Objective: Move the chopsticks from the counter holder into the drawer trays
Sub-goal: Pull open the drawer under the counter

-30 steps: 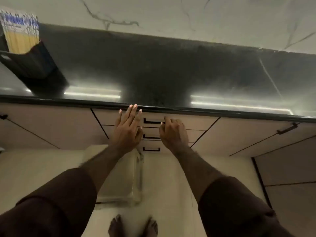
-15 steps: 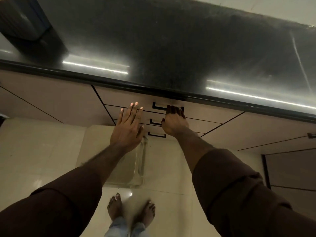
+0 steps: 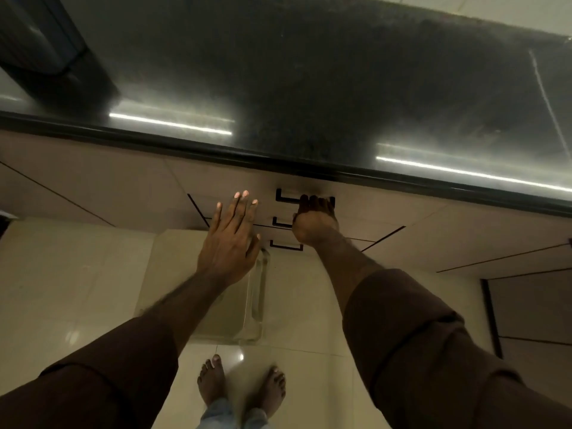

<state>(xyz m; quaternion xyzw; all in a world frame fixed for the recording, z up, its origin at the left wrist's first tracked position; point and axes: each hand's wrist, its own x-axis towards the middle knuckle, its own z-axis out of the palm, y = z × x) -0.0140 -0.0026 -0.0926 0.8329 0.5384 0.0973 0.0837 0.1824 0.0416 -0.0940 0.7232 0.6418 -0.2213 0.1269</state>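
Under the black counter [image 3: 309,88] sits a stack of three beige drawers with black handles. My right hand [image 3: 314,222] curls its fingers round the top drawer's handle [image 3: 286,196]; the drawer looks closed. My left hand [image 3: 230,239] is held flat with straight fingers in front of the drawer fronts, left of the handles. Only the dark base of the chopstick holder [image 3: 40,35] shows at the top left corner of the counter; the chopsticks themselves are out of view.
A clear glass or plastic container [image 3: 244,305] stands on the cream tiled floor below my left hand. My bare feet [image 3: 241,385] are just behind it. Cabinet doors flank the drawers on both sides.
The view has tilted down, so the chopsticks left the frame. My right hand moved up from the drawer fronts and closed its fingers round the top handle. My left hand stays flat.
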